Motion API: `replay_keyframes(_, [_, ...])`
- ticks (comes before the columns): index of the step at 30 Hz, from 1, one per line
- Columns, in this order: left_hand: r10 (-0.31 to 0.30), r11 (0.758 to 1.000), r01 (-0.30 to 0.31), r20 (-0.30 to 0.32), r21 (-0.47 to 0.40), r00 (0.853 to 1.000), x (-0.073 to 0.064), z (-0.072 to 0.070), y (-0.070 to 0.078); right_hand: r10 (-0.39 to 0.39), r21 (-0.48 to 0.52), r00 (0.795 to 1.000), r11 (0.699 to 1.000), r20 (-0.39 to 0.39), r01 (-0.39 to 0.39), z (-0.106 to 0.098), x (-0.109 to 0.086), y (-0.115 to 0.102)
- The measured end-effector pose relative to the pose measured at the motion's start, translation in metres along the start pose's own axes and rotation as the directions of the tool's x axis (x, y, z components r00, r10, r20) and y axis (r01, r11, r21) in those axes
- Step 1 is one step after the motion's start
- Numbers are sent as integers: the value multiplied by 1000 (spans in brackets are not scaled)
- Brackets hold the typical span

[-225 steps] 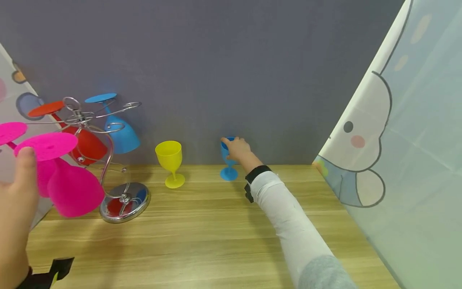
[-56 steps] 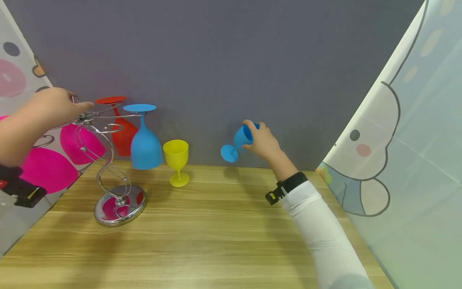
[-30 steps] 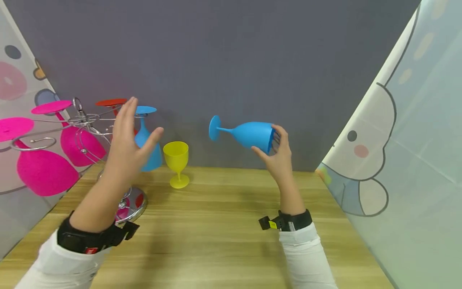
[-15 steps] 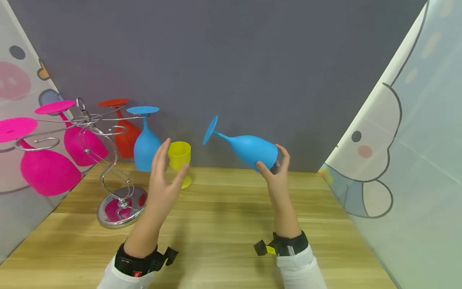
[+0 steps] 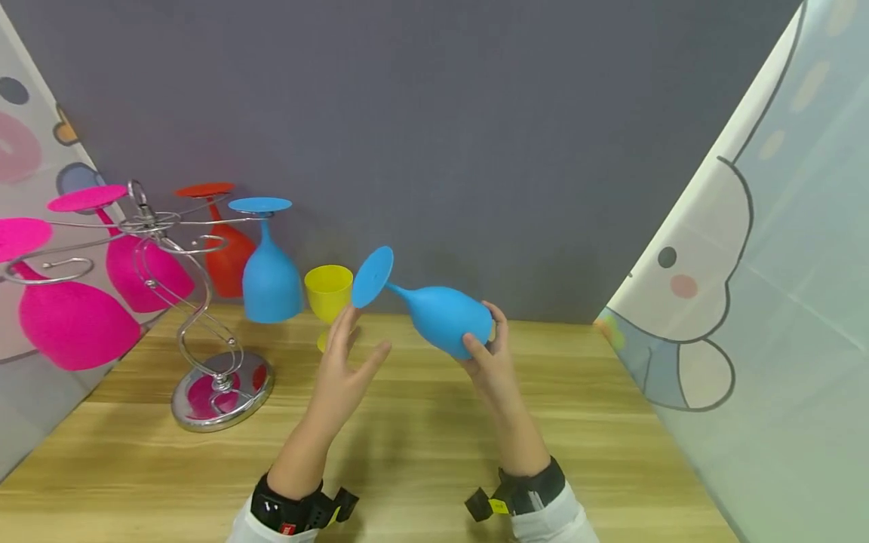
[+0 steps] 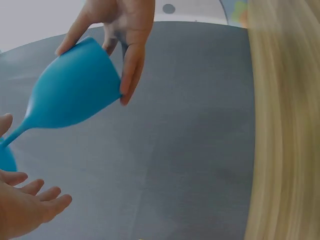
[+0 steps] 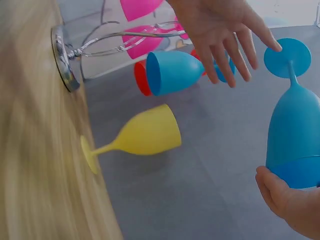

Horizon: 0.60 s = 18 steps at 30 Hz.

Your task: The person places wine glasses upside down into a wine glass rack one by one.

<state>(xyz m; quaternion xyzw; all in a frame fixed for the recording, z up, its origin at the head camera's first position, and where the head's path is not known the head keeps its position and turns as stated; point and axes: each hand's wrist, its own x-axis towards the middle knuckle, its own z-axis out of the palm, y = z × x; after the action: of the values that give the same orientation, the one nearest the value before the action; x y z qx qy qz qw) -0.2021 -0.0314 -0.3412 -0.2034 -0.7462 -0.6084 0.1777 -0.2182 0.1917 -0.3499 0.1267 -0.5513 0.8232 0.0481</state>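
My right hand (image 5: 490, 362) grips a blue plastic goblet (image 5: 444, 317) by its rim, thumb on the near side of the bowl. The goblet hangs tilted above the table, its foot up and to the left, its mouth down and to the right. Close by the goblet's foot, my left hand (image 5: 342, 377) is raised with fingers spread. In the right wrist view, the left hand (image 7: 220, 37) has its thumb tip at the edge of the foot; whether it touches I cannot tell. In the left wrist view, the goblet's stem (image 6: 17, 134) passes between the left thumb and fingers.
A chrome goblet rack (image 5: 193, 332) stands at left. Upside down from it hang two pink goblets (image 5: 78, 324), a red goblet (image 5: 227, 260) and another blue goblet (image 5: 271, 283). A yellow goblet (image 5: 328, 290) stands upright behind my left hand. A grey wall backs the wooden table (image 5: 421, 483).
The right hand has lifted the blue goblet off the table, tipped it over and drawn it nearer. The left hand has left the rack, whose goblets have turned, and moved right to the goblet's foot.
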Motion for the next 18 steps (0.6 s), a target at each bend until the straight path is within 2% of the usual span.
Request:
replay_keyframes(6, [17,1000,-16,41,-14,999,0,3,-2,80,4,995,997,65,-81,10,-6,13])
replay_keyframes(12, [45,988,-34,69,-151,997,-1,7,-5,170,70,966,980,195,-187,20,-13,23])
replay_keyframes(15, [20,987,-4,100,-159,995,-2,9,-8,217,88,946,966,243,-244,23,-16,27])
replay_keyframes(18, [-32,989,51,135,-140,990,-2,11,-12,237,105,931,956,276,-275,26,-19,30])
